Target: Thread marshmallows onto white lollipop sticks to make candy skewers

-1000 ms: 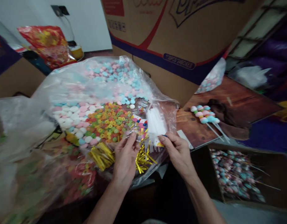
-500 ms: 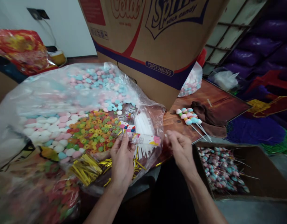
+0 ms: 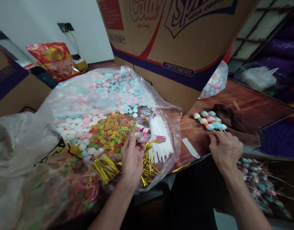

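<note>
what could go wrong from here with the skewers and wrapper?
1. The skewers lie bunched together, with the right grip right beside them; lifting one might drag or roll its neighbours.
2. The wrapper in the left grip looks thin, and its free end juts out over the white sticks; it might crumple or snag.
3. A gold strip lies along the table edge and could get knocked off.

1 head-worn view, facing forward and down, close above tabletop (image 3: 257, 100), tall box (image 3: 170, 48) ahead.
</note>
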### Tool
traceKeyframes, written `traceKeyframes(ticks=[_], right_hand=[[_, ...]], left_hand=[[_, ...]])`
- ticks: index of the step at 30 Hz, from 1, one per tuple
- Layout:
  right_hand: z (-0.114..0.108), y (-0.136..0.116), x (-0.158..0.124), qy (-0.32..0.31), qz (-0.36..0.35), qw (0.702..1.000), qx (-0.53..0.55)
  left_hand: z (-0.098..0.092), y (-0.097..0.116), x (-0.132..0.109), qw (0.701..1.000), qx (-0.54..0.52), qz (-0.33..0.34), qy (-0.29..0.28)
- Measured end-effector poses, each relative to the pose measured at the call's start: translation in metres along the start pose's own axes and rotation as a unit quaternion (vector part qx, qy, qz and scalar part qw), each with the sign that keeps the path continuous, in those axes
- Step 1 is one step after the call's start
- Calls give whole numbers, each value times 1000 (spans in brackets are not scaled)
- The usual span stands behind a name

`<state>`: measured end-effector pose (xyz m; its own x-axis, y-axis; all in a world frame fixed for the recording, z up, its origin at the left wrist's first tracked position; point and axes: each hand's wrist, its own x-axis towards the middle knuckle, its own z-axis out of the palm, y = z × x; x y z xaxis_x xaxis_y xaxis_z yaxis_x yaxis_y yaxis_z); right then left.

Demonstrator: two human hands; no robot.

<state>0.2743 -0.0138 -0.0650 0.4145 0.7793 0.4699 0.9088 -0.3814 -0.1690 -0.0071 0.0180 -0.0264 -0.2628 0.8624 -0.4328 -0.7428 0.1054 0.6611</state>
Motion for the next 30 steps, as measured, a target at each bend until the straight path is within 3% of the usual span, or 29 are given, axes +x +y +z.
traceKeyframes(ticks=[2, 4, 7, 10, 12, 13, 16, 22, 26, 30], right_hand=[[-14, -16, -5, 26, 10, 991, 130], [-34, -40, -12, 13, 22, 949, 314], [-64, -83, -25, -147, 51, 839, 521], [-76, -119, -36, -298, 100, 711, 628], [-72, -132, -41, -342, 143, 649, 664], [-68, -136, -43, -342, 162, 632, 676], [-56, -140, -47, -295, 196, 623, 697], [-53, -136, -46, -277, 193, 655, 676], [-54, -137, -47, -321, 195, 633, 677], [-46, -139, -47, -339, 202, 601, 695]], left_hand=[[-1, 2, -1, 1000, 8, 23, -6], [-1, 4, -3, 998, 15, 54, -23], [0, 3, -7, 995, 25, 88, -46], [0, 0, -11, 993, 43, 98, -51], [-1, -1, -14, 992, 56, 106, -45], [-2, -1, -16, 991, 59, 109, -44], [-5, 1, -20, 993, 58, 87, -62], [-4, 3, -24, 993, 66, 29, -93], [-1, -1, -25, 994, 56, 36, -82], [0, -4, -25, 989, 79, 45, -114]])
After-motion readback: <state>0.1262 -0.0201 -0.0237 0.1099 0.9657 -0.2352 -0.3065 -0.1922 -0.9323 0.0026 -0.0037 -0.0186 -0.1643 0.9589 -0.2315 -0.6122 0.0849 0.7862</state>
